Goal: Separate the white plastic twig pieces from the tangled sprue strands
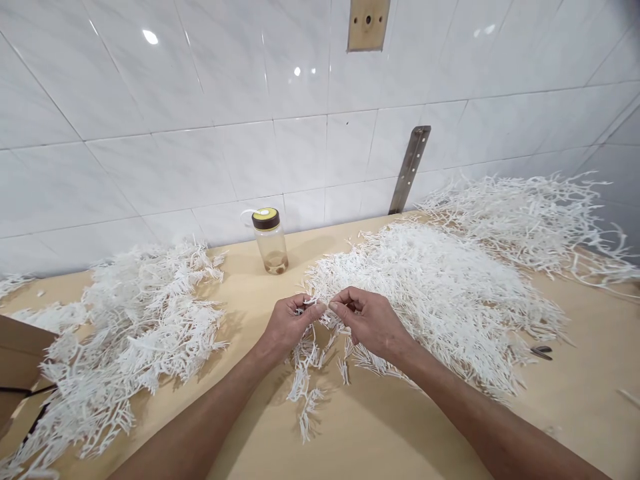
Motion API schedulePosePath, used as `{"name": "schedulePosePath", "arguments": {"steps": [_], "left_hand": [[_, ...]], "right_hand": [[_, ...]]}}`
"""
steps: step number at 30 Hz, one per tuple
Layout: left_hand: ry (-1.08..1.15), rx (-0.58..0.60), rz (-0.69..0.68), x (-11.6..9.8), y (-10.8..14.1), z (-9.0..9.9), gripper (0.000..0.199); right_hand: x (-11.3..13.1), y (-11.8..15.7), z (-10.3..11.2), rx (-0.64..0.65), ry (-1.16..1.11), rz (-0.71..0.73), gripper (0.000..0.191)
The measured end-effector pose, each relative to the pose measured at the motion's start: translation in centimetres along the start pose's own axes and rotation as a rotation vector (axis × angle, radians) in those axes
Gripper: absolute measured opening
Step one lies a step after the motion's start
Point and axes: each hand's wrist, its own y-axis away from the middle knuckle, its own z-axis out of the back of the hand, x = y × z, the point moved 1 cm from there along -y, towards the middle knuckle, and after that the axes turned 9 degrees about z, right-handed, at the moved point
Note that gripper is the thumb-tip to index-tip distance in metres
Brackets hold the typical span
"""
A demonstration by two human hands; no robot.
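At the table's left edge I see one brown box point(20, 363), its contents hidden from me. Beside it lies the first of three large heaps, the left heap point(145, 320) of white branched pieces. Near the table's back edge stands one clear bottle point(271, 243), upright, dark-and-yellow lid on, a little brownish content at the bottom. Around the middle, my left hand point(291, 325) has its grip closed on one white sprig point(311, 302); my right hand point(373, 323) is pinched shut just beside those fingertips, though I can't tell what it holds. The middle heap point(440, 287) lies beyond and right of my hands. One metal strip point(410, 170) leans at the wall behind. One small dark tool point(541, 352) lies by that heap, and the right heap point(535, 213) spreads toward the back right corner.
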Motion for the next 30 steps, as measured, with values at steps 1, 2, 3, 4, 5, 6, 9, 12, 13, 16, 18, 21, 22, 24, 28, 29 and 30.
{"name": "schedulePosePath", "arguments": {"steps": [1,2,3,4,5,6,9,12,13,16,18,21,22,24,28,29,30], "left_hand": [[0.015,0.007,0.012,-0.06,0.06,-0.01,0.039],[0.033,0.017,0.028,-0.11,0.11,-0.02,0.040],[0.052,0.029,0.048,-0.17,0.17,-0.04,0.040],[0.072,0.041,0.069,-0.21,0.21,-0.06,0.040],[0.090,0.055,0.091,-0.24,0.24,-0.07,0.041],[0.105,0.067,0.110,-0.25,0.25,-0.08,0.041],[0.131,0.080,0.135,-0.25,0.22,-0.08,0.041],[0.105,0.067,0.117,-0.25,0.19,-0.07,0.040],[0.087,0.055,0.103,-0.25,0.19,-0.08,0.039],[0.023,0.015,0.047,-0.29,0.17,-0.13,0.037],[-0.021,0.001,0.017,-0.28,0.14,-0.19,0.036],[-0.079,-0.009,-0.027,-0.22,0.09,-0.28,0.034],[-0.096,-0.012,-0.043,-0.20,0.08,-0.31,0.034],[-0.123,-0.013,-0.074,-0.16,0.09,-0.36,0.034],[-0.149,-0.021,-0.110,-0.23,0.20,-0.43,0.032],[-0.159,-0.024,-0.113,-0.28,0.24,-0.44,0.032],[-0.176,-0.026,-0.113,-0.33,0.27,-0.45,0.032]], "right_hand": [[-0.01,-0.01,0.03,0.001,-0.003,-0.001,0.023],[-0.01,0.00,0.05,0.003,-0.005,0.000,0.023],[-0.02,0.01,0.05,0.002,-0.007,-0.002,0.023],[-0.04,0.02,0.03,0.001,-0.012,-0.008,0.023],[-0.07,0.04,0.00,0.000,-0.017,-0.016,0.022],[-0.10,0.05,-0.04,-0.001,-0.026,-0.026,0.022],[-0.19,0.06,-0.16,-0.012,-0.047,-0.039,0.021],[-0.21,0.08,-0.20,-0.017,-0.060,-0.045,0.020],[-0.21,0.10,-0.19,-0.016,-0.064,-0.045,0.020],[-0.18,0.18,-0.15,-0.018,-0.080,-0.035,0.021],[-0.18,0.23,-0.17,-0.018,-0.097,-0.039,0.022],[-0.21,0.29,-0.35,0.017,-0.107,-0.066,0.030],[-0.22,0.29,-0.42,0.035,-0.097,-0.070,0.032],[-0.24,0.27,-0.52,0.062,-0.069,-0.073,0.030],[-0.17,0.25,-0.47,0.045,0.010,-0.070,0.025],[-0.09,0.25,-0.43,0.039,0.040,-0.060,0.024],[0.00,0.27,-0.38,0.038,0.069,-0.048,0.022]]}}
